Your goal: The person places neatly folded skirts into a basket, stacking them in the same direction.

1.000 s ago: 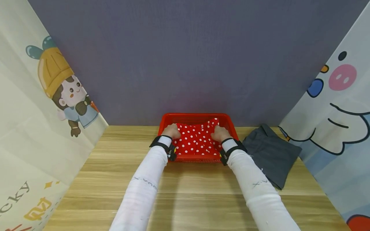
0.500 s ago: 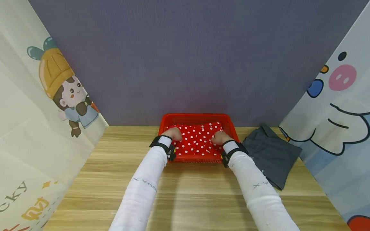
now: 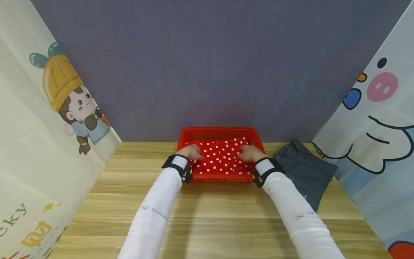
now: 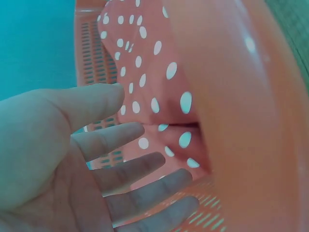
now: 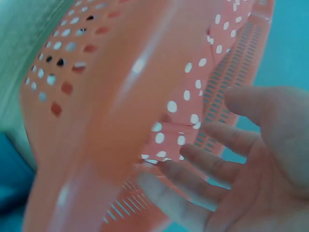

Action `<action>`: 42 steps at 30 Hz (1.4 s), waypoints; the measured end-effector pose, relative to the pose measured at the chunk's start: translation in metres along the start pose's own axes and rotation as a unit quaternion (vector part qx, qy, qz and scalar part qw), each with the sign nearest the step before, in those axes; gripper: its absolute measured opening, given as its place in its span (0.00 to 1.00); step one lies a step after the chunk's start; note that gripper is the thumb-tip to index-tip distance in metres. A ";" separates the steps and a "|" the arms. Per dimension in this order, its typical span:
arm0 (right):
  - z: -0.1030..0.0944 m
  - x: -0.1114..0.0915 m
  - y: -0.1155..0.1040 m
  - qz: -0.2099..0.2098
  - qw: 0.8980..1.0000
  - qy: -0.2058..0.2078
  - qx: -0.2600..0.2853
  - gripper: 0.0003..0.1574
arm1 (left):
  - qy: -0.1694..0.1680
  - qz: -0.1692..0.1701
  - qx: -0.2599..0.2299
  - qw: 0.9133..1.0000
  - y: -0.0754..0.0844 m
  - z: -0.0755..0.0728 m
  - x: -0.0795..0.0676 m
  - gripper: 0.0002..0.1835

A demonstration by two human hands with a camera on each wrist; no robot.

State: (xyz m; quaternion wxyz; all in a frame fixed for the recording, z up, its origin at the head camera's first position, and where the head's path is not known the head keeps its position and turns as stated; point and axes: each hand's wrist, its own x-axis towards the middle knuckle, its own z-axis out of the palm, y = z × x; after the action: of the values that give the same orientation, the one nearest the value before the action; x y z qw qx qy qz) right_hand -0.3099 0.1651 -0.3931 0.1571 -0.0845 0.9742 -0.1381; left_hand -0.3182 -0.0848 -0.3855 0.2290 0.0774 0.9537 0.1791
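A red cloth with white polka dots (image 3: 220, 158) lies inside a red plastic basket (image 3: 220, 178) on the table. Over the basket's left side is my left hand (image 3: 192, 153); in the left wrist view its fingers (image 4: 145, 179) are spread and extended, gripping nothing, close to the cloth. My right hand (image 3: 251, 154) hovers at the basket's right side. Its fingers (image 5: 193, 179) look loosely extended in the right wrist view, with no cloth between them. Whether any fingertip touches the cloth I cannot tell.
Right of the basket, a folded dark grey garment (image 3: 305, 172) lies on the wooden table (image 3: 220, 223), partly behind my right forearm. A grey-blue wall (image 3: 213, 64) stands behind. Printed curtains (image 3: 38, 144) flank both sides.
The polka-dot cloth has settled lower in the basket. Both hands have let go of it, their fingers have loosened, and they have drawn slightly outward, apart from each other.
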 end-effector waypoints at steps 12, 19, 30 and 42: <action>-0.001 -0.023 0.007 -0.083 0.987 0.121 -0.066 0.27 | 0.055 0.048 0.043 0.996 0.003 -0.001 -0.022 0.22; 0.008 -0.042 0.010 -0.113 0.977 0.169 -0.069 0.25 | 0.095 0.066 0.079 0.990 0.007 0.003 -0.041 0.22; 0.024 -0.070 0.025 -0.171 0.944 0.268 -0.082 0.21 | 0.227 0.122 0.127 0.958 -0.007 0.025 -0.064 0.16; 0.045 -0.102 0.054 -0.178 0.907 0.360 -0.127 0.16 | 0.340 0.181 0.142 0.912 -0.014 0.056 -0.091 0.09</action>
State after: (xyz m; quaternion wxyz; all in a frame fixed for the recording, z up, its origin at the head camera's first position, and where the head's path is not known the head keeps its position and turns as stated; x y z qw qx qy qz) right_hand -0.2066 0.2261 -0.4210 -0.2436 -0.2202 0.9427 -0.0596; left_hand -0.2127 -0.1018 -0.4000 -0.1584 0.2148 0.9590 0.0956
